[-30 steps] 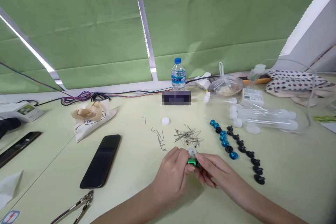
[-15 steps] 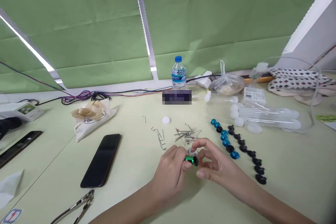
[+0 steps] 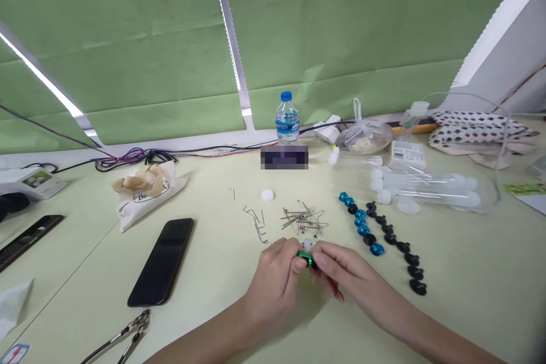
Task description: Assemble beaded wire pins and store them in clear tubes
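Observation:
My left hand (image 3: 273,276) is closed around a small shiny green metal part (image 3: 303,259), whose end pokes out between thumb and forefinger. From the other side my right hand (image 3: 347,267) pinches the black end of that same part; the fingertips mostly cover it. Just beyond the fingers lies a small whitish disc with holes (image 3: 307,245). Further back is a loose pile of thin metal rods (image 3: 302,219), some with coloured tips. L-shaped hex keys (image 3: 259,230) lie to its left. To the right run a row of blue and black knobs (image 3: 363,230) and a row of black stemmed pieces (image 3: 403,247).
A phone (image 3: 162,261) with a strap lies left of my hands, near a cloth pouch (image 3: 149,199). A white cap (image 3: 267,195) and a water bottle (image 3: 287,119) stand further back. Clear plastic tubes (image 3: 426,182) lie at the right. Cables (image 3: 123,160) run along the wall.
My right hand has moved left and closed on the black end of the green part; its fingers were apart before. My left hand keeps its hold. The view has shifted slightly.

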`<state>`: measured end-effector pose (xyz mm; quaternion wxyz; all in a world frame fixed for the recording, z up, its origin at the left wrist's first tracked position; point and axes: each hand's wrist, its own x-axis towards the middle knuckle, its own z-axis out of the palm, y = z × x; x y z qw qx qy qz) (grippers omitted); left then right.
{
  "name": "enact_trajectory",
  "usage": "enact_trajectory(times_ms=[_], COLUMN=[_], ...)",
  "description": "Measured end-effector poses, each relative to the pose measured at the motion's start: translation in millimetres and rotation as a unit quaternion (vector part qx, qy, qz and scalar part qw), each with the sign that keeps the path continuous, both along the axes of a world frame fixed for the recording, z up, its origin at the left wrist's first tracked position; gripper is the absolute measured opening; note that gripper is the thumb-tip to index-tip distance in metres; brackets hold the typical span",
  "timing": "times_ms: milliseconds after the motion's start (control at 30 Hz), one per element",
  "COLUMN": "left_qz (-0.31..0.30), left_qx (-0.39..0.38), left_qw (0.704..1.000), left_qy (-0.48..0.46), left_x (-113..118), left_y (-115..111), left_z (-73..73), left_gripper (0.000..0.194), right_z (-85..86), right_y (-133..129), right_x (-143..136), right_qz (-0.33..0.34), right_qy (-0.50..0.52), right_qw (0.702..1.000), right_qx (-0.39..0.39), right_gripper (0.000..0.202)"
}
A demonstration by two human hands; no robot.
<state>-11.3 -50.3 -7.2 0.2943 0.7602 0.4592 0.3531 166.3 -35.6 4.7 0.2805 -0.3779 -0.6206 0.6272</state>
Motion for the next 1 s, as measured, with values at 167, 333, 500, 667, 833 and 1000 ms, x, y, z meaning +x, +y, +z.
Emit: enact_trajectory(times_ms=[167,333,500,667,833,1000], left_qz=[0.017,0.002,0.02,-0.002,0.016,0.004], left_qx=[-0.014,-0.013,-0.014,-0.005,0.0,0.003], left_qw=[1.0,1.0,1.0,1.0,1.0,1.0], left_qy=[-0.006,-0.012,-0.017,-0.026,-0.02,-0.028], left_x=[0.3,0.9,0.4,0.0,0.2,0.4], left_y=[-0.7,-1.4,-0.6,-1.3,-1.9,-2.0], left_z=[-0.3,-0.5,-0.3,0.0,0.2,1.5], left_gripper=[0.038,0.038,0.036,0.035,0.035,0.038], right_z=[-1.8,-2.6,-3.9,-4.6,-4.2,-3.5], right_y=[1.4,0.7,-0.5,-0.6,2.2,1.2], right_x=[2.0,0.8,1.0,1.7,3.0,2.0], right_qz=[-0.041,0.01,-0.022,0.019,-0.01,0.03], right_qy=[0.01,0.014,0.019,0.022,0.023,0.024], right_qw=[0.999,1.0,0.999,0.999,0.999,0.999], right_qx=[0.002,-0.005,-0.025,-0.013,-0.021,-0.021], right_gripper=[0.041,0.031,0.05,0.033,0.04,0.038])
